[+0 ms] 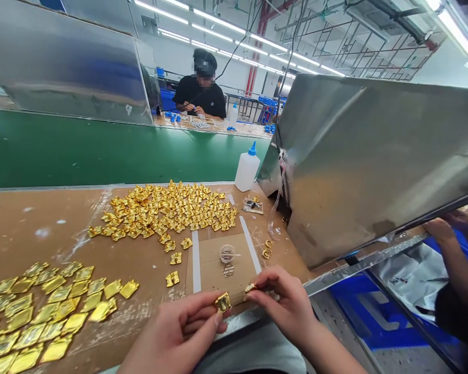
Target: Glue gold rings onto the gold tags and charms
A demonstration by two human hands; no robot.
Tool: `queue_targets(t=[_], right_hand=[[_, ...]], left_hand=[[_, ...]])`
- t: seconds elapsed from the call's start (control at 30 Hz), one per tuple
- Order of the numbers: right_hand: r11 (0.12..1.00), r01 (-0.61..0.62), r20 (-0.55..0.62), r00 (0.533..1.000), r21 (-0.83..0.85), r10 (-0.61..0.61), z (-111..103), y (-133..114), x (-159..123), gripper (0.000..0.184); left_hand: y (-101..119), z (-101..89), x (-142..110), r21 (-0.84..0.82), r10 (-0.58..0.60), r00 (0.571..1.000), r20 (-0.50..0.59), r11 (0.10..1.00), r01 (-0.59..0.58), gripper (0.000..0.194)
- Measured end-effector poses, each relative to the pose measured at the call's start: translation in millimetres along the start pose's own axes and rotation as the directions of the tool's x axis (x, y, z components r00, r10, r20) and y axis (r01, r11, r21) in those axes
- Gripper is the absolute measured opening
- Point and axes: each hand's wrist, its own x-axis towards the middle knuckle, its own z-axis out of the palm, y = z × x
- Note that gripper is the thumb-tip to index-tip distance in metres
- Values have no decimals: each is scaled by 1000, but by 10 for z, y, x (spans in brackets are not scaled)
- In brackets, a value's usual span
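My left hand (pixel 179 330) is closed in a pinch on a small gold metal piece (pixel 223 302) at the near edge of the brown worktable (pixel 31 234). My right hand (pixel 286 304) pinches a smaller gold ring-like part (pixel 250 287) just right of it, the two parts a few centimetres apart. Both hands hover over a taped cardboard pad (pixel 214 265) holding a small clear cap (pixel 226 254). A large heap of gold pieces (pixel 167 210) lies behind. Flattened gold pieces (pixel 42 317) lie in rows at the near left.
A white squeeze bottle with blue nozzle (pixel 247 168) stands at the back. Two gold rings (pixel 267 249) lie right of the pad. A shiny metal divider (pixel 374 156) rises at the right; another person's hand (pixel 448 228) is behind it. A person in black (pixel 200 91) works across the green conveyor (pixel 101 150).
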Motion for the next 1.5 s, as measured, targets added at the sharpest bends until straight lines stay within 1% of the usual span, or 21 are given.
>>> queue_targets(t=[0.07, 0.13, 0.2, 0.27, 0.33, 0.43, 0.53, 0.6, 0.67, 0.83, 0.97, 1.13, 1.3, 1.37, 1.4, 1.47, 1.5], right_hand=[[1000, 17, -28, 999, 14, -17, 31, -32, -14, 10], [998, 61, -42, 997, 29, -60, 50, -63, -25, 6], [992, 114, -43, 993, 49, -112, 66, -78, -39, 8], [987, 156, -40, 987, 46, -154, 90, -79, -56, 13], [986, 169, -38, 985, 4, -169, 124, -80, -73, 21], [976, 186, -54, 980, -111, -192, 183, -105, -88, 33], [941, 272, -33, 958, -199, -284, 226, -158, -79, 40], [919, 332, 3, 941, -214, -339, 243, -186, -65, 40], [911, 354, 15, 933, -211, -359, 255, -195, -56, 37], [930, 314, 19, 949, -191, -316, 281, -150, -74, 26], [937, 289, 37, 957, -195, -287, 291, -137, -84, 22], [917, 312, 55, 950, -249, -309, 299, -186, -62, 21], [886, 336, 57, 940, -320, -336, 316, -196, -46, 18], [872, 356, 70, 933, -337, -354, 316, -185, -27, 16], [860, 371, 88, 927, -352, -364, 311, -183, -12, 15], [825, 401, 150, 916, -397, -373, 292, -193, 25, 14], [805, 415, 190, 910, -424, -369, 278, -207, 48, 14]], left_hand=[[1, 16, 9, 22, 36, 999, -36, 999, -35, 33], [-5, 22, 12, 45, 68, 996, -59, 997, -66, 32], [-10, 29, 20, 62, 80, 995, -64, 995, -76, 31], [-5, 50, 39, 75, 74, 996, -40, 995, -71, 32], [7, 87, 66, 102, 77, 997, -19, 992, -74, 32], [24, 151, 102, 178, 119, 992, -29, 978, -112, 33], [34, 187, 118, 268, 185, 982, -25, 948, -172, 35], [36, 195, 121, 320, 211, 977, -26, 928, -192, 36], [33, 202, 120, 348, 217, 975, -37, 918, -191, 37], [8, 232, 115, 346, 207, 977, -49, 921, -178, 39], [11, 243, 109, 313, 192, 980, -50, 935, -168, 40], [38, 246, 104, 284, 182, 982, -40, 945, -164, 37], [64, 269, 102, 249, 188, 981, -56, 954, -168, 30], [69, 280, 118, 169, 168, 984, -59, 973, -156, 25], [67, 285, 132, 98, 145, 988, -58, 985, -139, 21], [52, 291, 168, -106, 58, 997, -44, 992, -62, 13], [38, 294, 188, -208, 10, 1000, -29, 978, -16, 11]])
